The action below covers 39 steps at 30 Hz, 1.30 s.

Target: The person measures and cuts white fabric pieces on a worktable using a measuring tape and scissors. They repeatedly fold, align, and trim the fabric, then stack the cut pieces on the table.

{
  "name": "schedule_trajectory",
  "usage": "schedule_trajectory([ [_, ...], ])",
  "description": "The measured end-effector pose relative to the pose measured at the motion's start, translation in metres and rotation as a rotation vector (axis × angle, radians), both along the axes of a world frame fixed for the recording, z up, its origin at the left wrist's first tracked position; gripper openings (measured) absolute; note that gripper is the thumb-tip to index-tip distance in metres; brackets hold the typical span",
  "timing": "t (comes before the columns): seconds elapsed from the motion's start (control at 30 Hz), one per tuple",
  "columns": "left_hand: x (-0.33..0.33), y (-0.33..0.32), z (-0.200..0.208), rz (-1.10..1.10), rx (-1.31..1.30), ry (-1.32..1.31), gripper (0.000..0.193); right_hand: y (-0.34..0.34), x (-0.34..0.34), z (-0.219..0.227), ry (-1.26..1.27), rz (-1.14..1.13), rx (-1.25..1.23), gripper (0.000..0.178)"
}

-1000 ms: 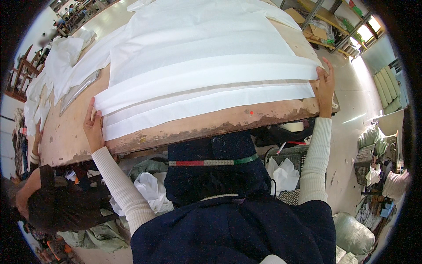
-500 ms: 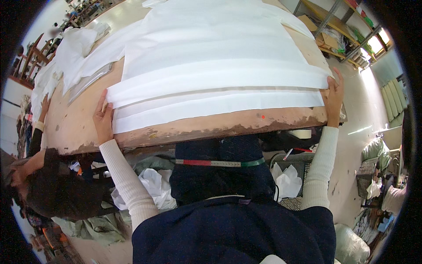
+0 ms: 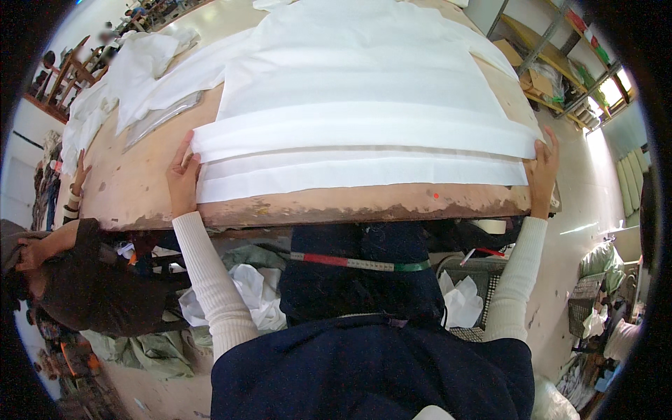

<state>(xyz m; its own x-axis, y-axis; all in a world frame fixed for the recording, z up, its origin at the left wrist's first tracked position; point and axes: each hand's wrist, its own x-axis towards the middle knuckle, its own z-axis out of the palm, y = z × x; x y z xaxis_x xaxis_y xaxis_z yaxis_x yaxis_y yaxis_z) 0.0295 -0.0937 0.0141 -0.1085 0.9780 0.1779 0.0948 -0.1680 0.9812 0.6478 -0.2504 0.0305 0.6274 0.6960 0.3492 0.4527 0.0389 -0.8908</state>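
A white garment (image 3: 350,77) with sleeves lies spread flat over the table, its near end turned up in a long, straight fold (image 3: 364,133). In front of that fold runs a white strip (image 3: 364,175), parallel to the table's near edge, with a thin greyish band between them. My left hand (image 3: 183,178) pinches the left end of the fold between thumb and fingers. At the opposite end, my right hand (image 3: 542,168) grips the fold's corner, with a finger pointing up. Between my hands the cloth looks fairly straight and taut.
The worn brown table (image 3: 280,208) has a chipped near edge. At left lie more white cloth (image 3: 150,66) and a clear plastic sheet (image 3: 164,119). A co-worker's hand (image 3: 80,175) rests at the table's left edge. A basket (image 3: 483,280) with white scraps sits below; shelves (image 3: 553,56) stand far right.
The whole view has shifted, so table and cloth appear slightly further right. Both my hands keep their hold on the fold's ends, with little other visible movement.
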Motion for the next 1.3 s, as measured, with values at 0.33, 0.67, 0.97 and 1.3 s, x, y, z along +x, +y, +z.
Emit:
schedule_trajectory([
  [0.33, -0.040, -0.084, 0.066, -0.112, -0.165, 0.638, 0.032, -0.089, 0.015, 0.028, -0.342, 0.051, -0.585, 0.029],
  [0.67, 0.030, -0.073, 0.022, -0.177, 0.166, 1.144, 0.037, -0.052, -0.053, 0.005, -0.733, 0.297, -0.436, 0.034],
  [0.97, 0.066, -0.050, 0.011, -0.098, 0.563, 1.303, 0.031, -0.008, -0.072, 0.011, -0.704, 0.320, -0.341, 0.034],
  [1.3, 0.081, -0.060, 0.026, -0.153, 0.374, 1.321, 0.037, 0.006, -0.105, 0.029, -0.771, 0.239, -0.171, 0.026],
])
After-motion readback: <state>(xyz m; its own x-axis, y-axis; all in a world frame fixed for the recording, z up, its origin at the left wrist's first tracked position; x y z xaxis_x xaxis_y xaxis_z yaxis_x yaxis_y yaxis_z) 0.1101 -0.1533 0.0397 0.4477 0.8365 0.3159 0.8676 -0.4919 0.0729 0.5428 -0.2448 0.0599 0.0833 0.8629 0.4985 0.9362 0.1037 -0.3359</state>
